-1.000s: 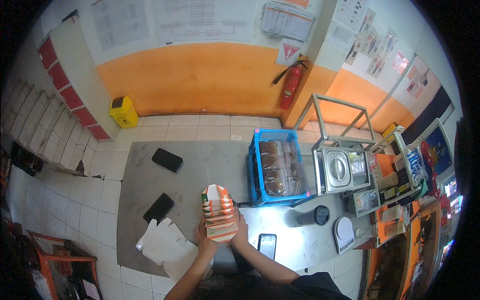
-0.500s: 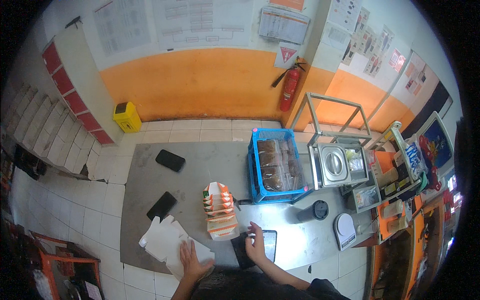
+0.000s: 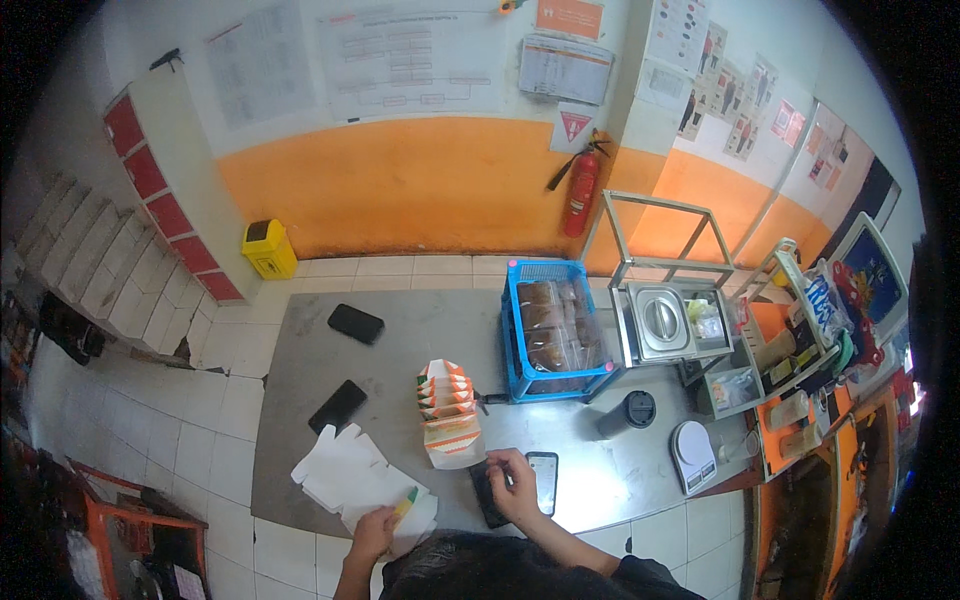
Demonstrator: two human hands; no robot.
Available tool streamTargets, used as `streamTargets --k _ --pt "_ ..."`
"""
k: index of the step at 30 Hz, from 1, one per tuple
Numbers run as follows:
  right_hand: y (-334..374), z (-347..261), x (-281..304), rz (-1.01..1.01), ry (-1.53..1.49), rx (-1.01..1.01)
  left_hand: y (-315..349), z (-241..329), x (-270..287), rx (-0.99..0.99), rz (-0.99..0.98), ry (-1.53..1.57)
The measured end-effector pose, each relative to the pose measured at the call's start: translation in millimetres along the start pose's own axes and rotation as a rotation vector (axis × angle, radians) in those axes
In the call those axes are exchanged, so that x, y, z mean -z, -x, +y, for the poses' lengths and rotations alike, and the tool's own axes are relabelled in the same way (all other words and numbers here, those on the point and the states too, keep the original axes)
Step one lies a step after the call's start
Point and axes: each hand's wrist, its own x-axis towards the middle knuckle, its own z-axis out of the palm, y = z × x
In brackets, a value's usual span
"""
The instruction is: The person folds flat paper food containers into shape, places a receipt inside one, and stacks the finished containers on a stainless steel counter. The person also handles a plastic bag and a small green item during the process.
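Observation:
Flat white cardboard box blanks (image 3: pixel 345 470) lie overlapped at the table's near left edge. My left hand (image 3: pixel 373 532) is closed on the near corner of one blank, where a bit of green and yellow print shows. My right hand (image 3: pixel 514 490) hovers over a dark phone (image 3: pixel 487 497), its fingers curled together; anything in them is hidden. Beside that hand lies another phone (image 3: pixel 543 482) with a lit screen. Ahead of my hands, several folded orange and white cartons (image 3: pixel 448 410) stand nested in a row.
A blue crate (image 3: pixel 512 345) of bagged brown food stands at the back right. Nearby are a dark tumbler (image 3: pixel 628 415), a white scale (image 3: pixel 693 455) and a metal rack with a lidded pan (image 3: pixel 661 320). Two black phones (image 3: pixel 356 323) lie on the table's left side.
My left hand has gone from lying flat with spread fingers to gripping a blank's corner, and printed colour now shows there. My right hand's fingers have curled in. The view has shifted slightly.

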Motion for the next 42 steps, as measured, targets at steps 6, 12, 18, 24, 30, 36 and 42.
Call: streamTargets --k 6,12,18,24,30,36,42 --pt "7 -31 -26 -0.481 -0.163 -0.034 24 55 49 0.182 0.306 -0.002" --pt "8 -66 -56 -0.846 -0.138 -0.405 47 117 43 -0.43 0.482 0.03" --pt "-16 -78 -48 -0.704 -0.237 0.118 50 120 41 -0.188 0.448 0.748" --pt "-21 -99 -22 -0.781 -0.099 0.462 39 83 74 0.155 0.452 1.432" --pt "-25 -112 -11 -0.751 -0.036 0.579 40 101 78 0.071 0.508 1.62" --pt "-24 -107 -11 -0.749 -0.17 0.418 43 114 86 0.178 0.389 1.34" --pt "-22 -121 -15 -0.824 -0.393 0.271 40 115 52 -0.137 0.755 0.956"
